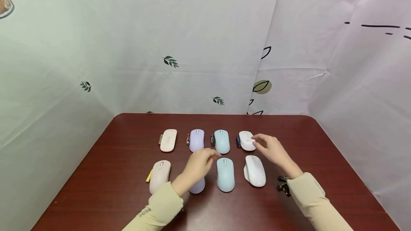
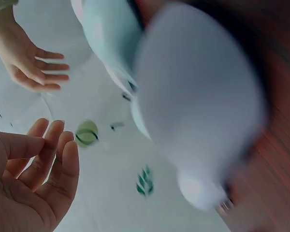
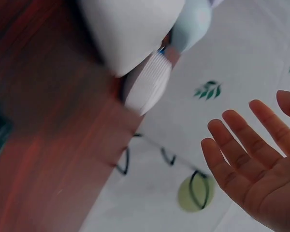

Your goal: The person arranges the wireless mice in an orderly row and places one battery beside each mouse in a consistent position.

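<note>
My left hand hovers over the near purple mouse and partly hides it. In the left wrist view its loosely bent fingers hold nothing. The near light blue mouse lies just right of that hand. My right hand is beside the small white mouse in the far row; its fingertips overlap the mouse's right edge in the head view. The right wrist view shows that hand's fingers spread, with nothing in them. Below it lies a larger white mouse.
The far row also has a cream mouse, a purple mouse and a light blue mouse, with batteries alongside. A pale pink mouse lies near left by a yellow stick-shaped object. Small dark objects lie by the right sleeve.
</note>
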The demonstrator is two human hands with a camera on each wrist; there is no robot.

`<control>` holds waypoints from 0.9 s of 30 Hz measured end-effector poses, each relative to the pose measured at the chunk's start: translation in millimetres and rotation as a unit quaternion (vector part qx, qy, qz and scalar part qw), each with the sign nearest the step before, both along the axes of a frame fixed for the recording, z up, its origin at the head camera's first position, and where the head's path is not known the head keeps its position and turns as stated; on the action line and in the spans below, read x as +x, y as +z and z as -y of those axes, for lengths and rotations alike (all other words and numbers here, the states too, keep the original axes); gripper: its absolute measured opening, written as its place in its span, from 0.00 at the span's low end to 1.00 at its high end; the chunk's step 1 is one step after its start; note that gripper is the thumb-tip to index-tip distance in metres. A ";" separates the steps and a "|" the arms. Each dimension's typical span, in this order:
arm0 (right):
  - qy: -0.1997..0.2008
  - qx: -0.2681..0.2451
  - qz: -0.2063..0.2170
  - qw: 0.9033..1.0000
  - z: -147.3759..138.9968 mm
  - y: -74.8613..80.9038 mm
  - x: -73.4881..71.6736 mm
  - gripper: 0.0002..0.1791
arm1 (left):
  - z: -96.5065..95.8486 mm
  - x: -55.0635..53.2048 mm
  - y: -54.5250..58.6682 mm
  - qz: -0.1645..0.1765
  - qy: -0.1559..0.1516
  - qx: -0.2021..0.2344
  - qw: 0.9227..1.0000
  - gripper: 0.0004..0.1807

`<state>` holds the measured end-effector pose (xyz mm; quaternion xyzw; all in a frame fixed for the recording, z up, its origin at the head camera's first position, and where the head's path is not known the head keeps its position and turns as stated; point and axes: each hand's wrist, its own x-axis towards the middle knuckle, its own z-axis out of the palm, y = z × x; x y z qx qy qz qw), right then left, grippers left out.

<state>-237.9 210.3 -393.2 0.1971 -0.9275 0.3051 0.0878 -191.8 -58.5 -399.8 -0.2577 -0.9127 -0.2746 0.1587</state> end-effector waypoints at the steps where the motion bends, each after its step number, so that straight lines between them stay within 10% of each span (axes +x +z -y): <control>1: -0.004 -0.003 0.003 1.000 -4.8 -0.1 -1.3 0.11 | -7.2 -0.8 0.9 0.002 -0.008 0.000 1.000 0.13; 17: -0.066 -0.010 0.005 0.998 -70.1 -8.3 -6.3 0.12 | -87.8 6.6 -4.7 0.025 -0.093 -0.010 0.995 0.11; 27: -0.084 0.005 -0.006 0.996 -103.4 -18.9 -6.2 0.12 | -131.9 26.4 -16.3 0.028 -0.195 -0.039 0.980 0.10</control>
